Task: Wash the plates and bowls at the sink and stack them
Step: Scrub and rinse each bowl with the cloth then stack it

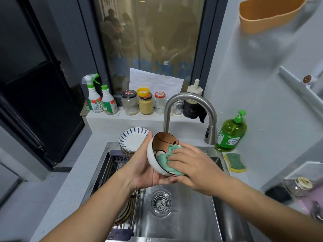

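Observation:
My left hand (146, 170) cradles a white bowl (163, 145) with a brown patterned inside, tilted on its side over the steel sink (192, 220). A green cloth (170, 154) is pressed into the bowl's lower rim by my right hand (194, 166). Behind the bowl, a stack of white plates with blue leaf marks (132, 139) rests at the sink's back left corner. More dishes (125, 213) lie on a roll-up drying rack (113, 165) over the sink's left side, partly hidden by my left forearm.
A curved steel faucet (190, 105) arches above the bowl. A green soap bottle (230, 133) and a yellow-green sponge (235, 162) sit on the counter at right. Spray bottles (99, 98) and jars (146, 102) line the window ledge. A drain strainer (161, 201) lies below.

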Tool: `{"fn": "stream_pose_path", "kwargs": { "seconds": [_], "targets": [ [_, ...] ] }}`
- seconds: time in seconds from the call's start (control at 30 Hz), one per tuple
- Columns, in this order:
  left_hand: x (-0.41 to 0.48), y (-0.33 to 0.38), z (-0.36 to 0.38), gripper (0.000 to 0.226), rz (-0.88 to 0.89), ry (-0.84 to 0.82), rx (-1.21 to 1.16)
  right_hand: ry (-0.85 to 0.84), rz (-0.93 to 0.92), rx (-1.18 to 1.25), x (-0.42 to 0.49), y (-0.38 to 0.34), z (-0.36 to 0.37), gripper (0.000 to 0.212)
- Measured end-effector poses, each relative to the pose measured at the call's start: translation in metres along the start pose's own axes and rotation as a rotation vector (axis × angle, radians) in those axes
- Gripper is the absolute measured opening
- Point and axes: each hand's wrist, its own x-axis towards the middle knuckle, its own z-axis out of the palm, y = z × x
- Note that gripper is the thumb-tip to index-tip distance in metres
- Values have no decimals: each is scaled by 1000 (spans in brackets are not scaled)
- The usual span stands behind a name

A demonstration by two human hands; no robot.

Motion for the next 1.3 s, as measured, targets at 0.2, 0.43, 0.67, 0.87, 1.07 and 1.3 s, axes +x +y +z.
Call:
{"fn": "stream_pose_path", "kwargs": {
  "seconds": [0.2, 0.43, 0.67, 0.87, 1.07, 1.3],
  "targets": [
    [2, -13, 10, 89, 156, -50, -93, 112, 364, 326, 0, -24, 18, 54],
    [13, -19, 10, 88, 199, 16, -85, 217, 702, 771, 19, -39, 5, 29],
    [9, -15, 11, 95, 97, 18, 14, 140, 409, 413, 17, -34, 8, 42],
    [7, -6, -6, 116, -39, 42, 74, 54, 186, 208, -1, -14, 9, 53],
    [13, -12, -3, 101, -17, 40, 171, 229, 586, 598, 7, -33, 6, 51],
    [15, -20, -5, 57, 187, -133, -5, 263, 781, 872, 13, -34, 4, 21]
  ]
}}
